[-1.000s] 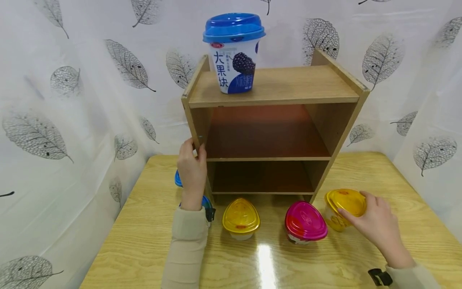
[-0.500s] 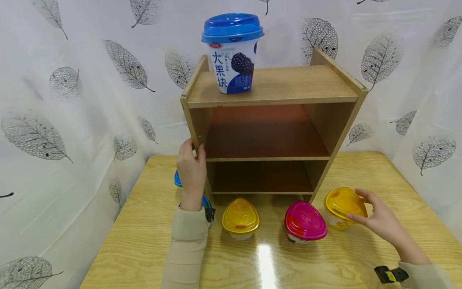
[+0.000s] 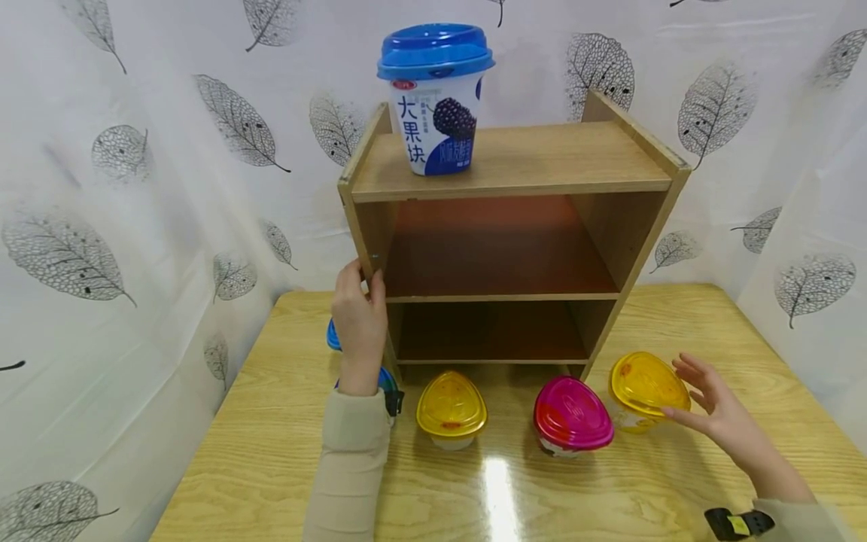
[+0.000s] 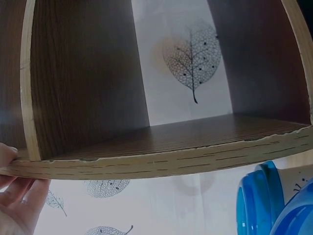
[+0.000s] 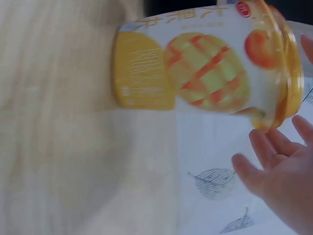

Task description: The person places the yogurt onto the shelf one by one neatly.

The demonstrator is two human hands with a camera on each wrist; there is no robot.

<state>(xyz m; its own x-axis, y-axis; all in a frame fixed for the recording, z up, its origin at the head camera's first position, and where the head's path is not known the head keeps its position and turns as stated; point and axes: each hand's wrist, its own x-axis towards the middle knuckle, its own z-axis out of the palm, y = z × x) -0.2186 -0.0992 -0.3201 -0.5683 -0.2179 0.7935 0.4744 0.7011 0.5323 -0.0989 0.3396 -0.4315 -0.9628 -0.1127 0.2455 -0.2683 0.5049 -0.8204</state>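
My left hand (image 3: 361, 327) grips the front edge of the left side panel of a small wooden shelf (image 3: 542, 169). In the left wrist view, the fingers (image 4: 34, 198) and thumb are on either side of the panel edge (image 4: 156, 165). At the right stands a yogurt cup with a yellow lid (image 3: 648, 384), upright on the table. Beside its lid my right hand (image 3: 725, 421) is spread, thumb tip right at the rim. The right wrist view has that yellow cup (image 5: 210, 68) with its fruit print, and the fingers of the right hand (image 5: 288, 171) loosely extended.
A blackberry yogurt cup with a blue lid (image 3: 436, 98) stands on the top board. In front of the shelf are another yellow-lidded cup (image 3: 452, 406) and a magenta-lidded cup (image 3: 573, 415). Blue lids (image 3: 333, 336) show partly behind my left arm. A leaf-print sheet (image 3: 169, 226) hangs behind.
My right hand has released the yellow-lidded cup at the right and drawn back a little, fingers spreading. That cup has turned slightly. The left hand keeps its grip on the shelf.
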